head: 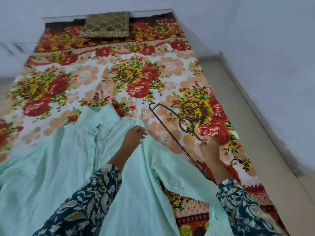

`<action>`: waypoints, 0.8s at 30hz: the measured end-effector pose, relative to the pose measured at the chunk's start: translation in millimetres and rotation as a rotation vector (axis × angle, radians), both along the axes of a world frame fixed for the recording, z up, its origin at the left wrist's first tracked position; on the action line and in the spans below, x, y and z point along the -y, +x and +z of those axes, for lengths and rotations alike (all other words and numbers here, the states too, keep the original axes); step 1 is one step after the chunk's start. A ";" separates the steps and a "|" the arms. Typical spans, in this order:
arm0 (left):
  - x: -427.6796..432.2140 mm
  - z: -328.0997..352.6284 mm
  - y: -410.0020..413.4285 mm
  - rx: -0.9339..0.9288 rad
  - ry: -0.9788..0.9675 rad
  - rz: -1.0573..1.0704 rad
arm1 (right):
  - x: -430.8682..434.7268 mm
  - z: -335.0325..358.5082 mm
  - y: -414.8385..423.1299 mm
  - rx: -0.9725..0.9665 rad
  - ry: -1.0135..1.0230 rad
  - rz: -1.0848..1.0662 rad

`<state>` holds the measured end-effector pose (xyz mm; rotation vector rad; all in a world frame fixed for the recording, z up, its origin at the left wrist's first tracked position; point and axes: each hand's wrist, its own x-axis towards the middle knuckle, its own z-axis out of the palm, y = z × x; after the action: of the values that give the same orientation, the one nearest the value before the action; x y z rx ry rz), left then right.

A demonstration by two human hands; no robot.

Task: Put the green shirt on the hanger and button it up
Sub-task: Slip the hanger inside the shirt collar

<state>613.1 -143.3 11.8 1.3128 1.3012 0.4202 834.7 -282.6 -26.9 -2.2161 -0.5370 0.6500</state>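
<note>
Head view, green shirt [51, 167] pinched, hanger [170, 132] gripped

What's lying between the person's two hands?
In the head view, the left hand grips the green shirt, the right hand the hanger; between them lie the floral blanket and the hanger's dark bar.

1. The place looked like a bedroom in a home: a low bed [172, 13] filled most of the view, covered by a bedsheet [102, 79] printed with red and yellow roses.
2. A brown-gold patterned pillow [105, 25] lay at the bed's far edge, against the wall [255, 23].
3. The walls were plain and pale, and a strip of bare beige floor [247, 108] ran along the bed's right edge.
4. A green shirt [51, 167] lay spread over the bed's near edge, with a dark metal hanger [163, 123] just beside it.
</note>
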 end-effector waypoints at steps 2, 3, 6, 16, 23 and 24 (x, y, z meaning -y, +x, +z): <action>-2.8 11.2 -33.4 -0.005 0.012 0.048 | -8.6 11.6 -25.8 -0.054 0.028 0.059; -5.0 15.2 -48.7 -0.003 0.016 0.069 | -13.1 16.8 -38.7 -0.092 0.044 0.090; -13.3 25.3 -103.5 -0.007 0.034 0.118 | -27.8 27.9 -83.1 -0.118 0.016 0.196; -51.0 17.7 -249.5 -0.113 0.080 0.116 | -70.5 42.6 -175.2 -0.178 -0.007 0.259; -87.5 -37.9 -244.9 -0.590 0.296 -0.331 | -97.9 38.6 -150.8 -0.277 -0.083 0.249; -92.9 -49.8 -238.5 -0.677 0.326 -0.411 | -102.1 32.9 -144.3 -0.284 -0.097 0.254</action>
<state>374.6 -50.3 -38.1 2.0599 1.4852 -0.1299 690.4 -180.5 5.9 -2.1121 -0.6552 1.1251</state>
